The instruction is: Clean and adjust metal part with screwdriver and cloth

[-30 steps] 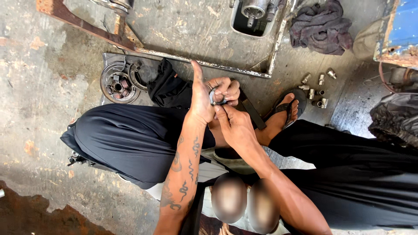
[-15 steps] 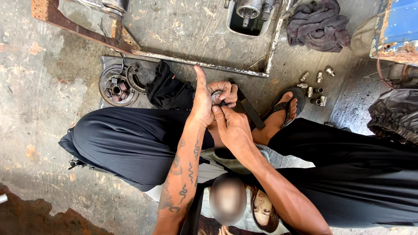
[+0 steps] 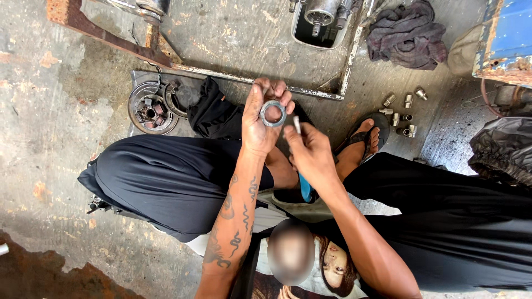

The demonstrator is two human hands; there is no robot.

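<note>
My left hand (image 3: 260,119) is raised in front of me and holds a round metal bearing ring (image 3: 272,113) between thumb and fingers, its open centre facing the camera. Just to the right and slightly lower, my right hand (image 3: 310,152) grips a small tool with a blue handle (image 3: 305,188) and a pale tip (image 3: 296,124) that points up beside the ring. I am sitting cross-legged on the concrete floor in black trousers, with one sandalled foot (image 3: 366,138) showing to the right.
A round brake hub part (image 3: 151,108) and a black rag (image 3: 213,113) lie on the floor ahead at left. Several metal sockets (image 3: 403,111) are scattered at right. A dark cloth (image 3: 407,33), a rusty steel frame (image 3: 105,33) and a blue rusty box (image 3: 507,33) lie beyond.
My hands have come apart. The left hand has turned the ring to face the camera, and the right hand has drawn back down to the right with its tool.
</note>
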